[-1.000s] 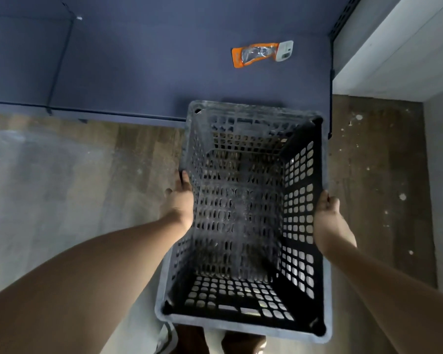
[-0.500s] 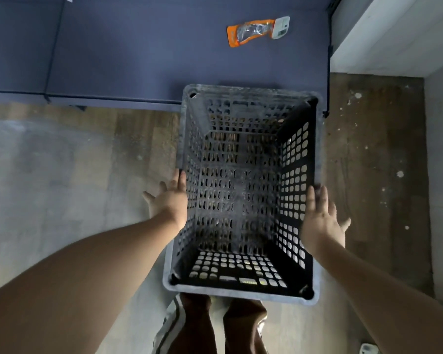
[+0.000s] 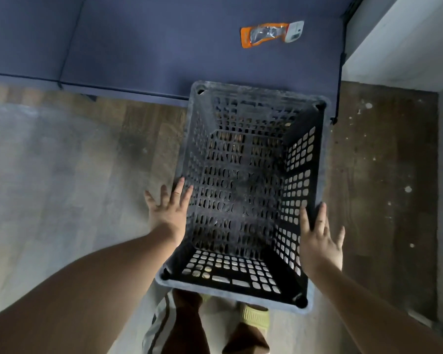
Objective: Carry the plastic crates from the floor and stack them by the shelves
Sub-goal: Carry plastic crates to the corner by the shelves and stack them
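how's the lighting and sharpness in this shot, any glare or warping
Head view: dim and soft overall, the crate interior nearly black; pale glare washes the floor at left; wide-angle warping stretches the forearms; left hand and right hand slightly soft.

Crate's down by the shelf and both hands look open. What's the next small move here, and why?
Probably draw both hands back and turn away for the next crate. The left hand and right hand have straight, spread fingers beside the crate, with no grip on it. The crate seems to sit square against the shelf, so nothing visible calls for a nudge.
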